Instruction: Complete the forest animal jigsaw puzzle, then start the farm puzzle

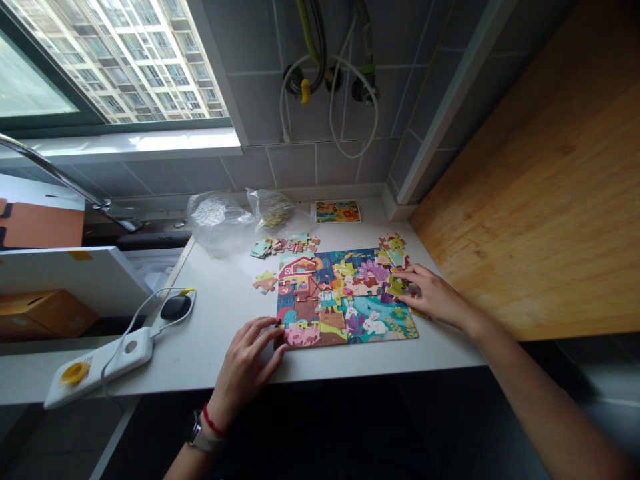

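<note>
A colourful farm-scene jigsaw puzzle (340, 300) lies assembled in large part on the white counter, with a red barn at its upper left and white rabbits at its lower right. My left hand (247, 357) rests at the puzzle's lower left edge, fingers spread beside a pink pig. My right hand (430, 297) lies at the right side, fingertips on a yellow-green piece (397, 287). Loose pieces (285, 245) are heaped above the puzzle, a smaller group (393, 248) sits at its upper right, and a few joined pieces (265, 281) lie to its left.
A picture card (336, 211) and clear plastic bags (217, 222) stand at the wall. A wooden board (530, 200) rises at right. A white power strip (97, 367), a black oval device (175, 308) and a cable lie at left, past the counter's edge (165, 283).
</note>
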Demonstrator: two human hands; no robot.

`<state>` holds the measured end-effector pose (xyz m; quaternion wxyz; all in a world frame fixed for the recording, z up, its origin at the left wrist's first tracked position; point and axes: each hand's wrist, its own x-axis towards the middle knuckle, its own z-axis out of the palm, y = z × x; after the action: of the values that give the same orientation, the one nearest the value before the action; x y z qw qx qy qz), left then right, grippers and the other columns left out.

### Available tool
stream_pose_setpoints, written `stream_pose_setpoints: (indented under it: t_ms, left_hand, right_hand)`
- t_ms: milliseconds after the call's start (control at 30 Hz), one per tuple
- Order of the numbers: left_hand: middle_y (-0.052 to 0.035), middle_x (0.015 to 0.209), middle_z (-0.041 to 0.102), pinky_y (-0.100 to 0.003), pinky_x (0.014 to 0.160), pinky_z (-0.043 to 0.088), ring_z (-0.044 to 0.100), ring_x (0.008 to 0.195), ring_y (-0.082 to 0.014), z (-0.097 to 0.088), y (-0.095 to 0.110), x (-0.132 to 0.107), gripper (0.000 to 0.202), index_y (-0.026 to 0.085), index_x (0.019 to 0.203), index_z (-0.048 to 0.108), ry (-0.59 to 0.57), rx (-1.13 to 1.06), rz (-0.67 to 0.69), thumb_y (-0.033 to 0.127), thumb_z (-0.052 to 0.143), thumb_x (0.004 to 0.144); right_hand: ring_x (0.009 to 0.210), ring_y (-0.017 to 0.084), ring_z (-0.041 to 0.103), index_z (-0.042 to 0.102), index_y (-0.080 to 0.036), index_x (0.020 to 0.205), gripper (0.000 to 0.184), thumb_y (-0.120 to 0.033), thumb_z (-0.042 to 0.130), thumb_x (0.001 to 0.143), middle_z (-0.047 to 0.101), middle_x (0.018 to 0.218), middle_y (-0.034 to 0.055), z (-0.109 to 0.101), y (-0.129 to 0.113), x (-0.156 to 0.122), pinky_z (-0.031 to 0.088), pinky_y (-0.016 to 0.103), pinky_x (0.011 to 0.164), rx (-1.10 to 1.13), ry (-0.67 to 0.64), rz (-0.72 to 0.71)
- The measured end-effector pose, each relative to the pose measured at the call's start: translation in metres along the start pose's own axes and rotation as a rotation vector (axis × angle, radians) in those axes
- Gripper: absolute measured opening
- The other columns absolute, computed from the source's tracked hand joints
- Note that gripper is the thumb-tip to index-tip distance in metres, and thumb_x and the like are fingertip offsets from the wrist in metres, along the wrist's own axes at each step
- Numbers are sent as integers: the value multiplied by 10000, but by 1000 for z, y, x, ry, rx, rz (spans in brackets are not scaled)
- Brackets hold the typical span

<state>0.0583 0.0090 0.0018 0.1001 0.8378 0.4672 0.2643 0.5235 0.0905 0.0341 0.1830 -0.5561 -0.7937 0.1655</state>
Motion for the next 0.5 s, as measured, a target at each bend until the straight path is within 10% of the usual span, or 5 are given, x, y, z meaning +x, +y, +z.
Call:
stream_pose_setpoints:
  t_ms: [500]
  left_hand:
    - [-98,1295,681,-469,1001,568,634,1214,-280,0,1,1,182,255,1218,669,11,0,1,323,617,1058]
  right_hand:
    - [1123,270,762,797,-236,1202,248,-269,716,970,770,1237,117,22,-33,-9,652,425,1008,56,103,-334]
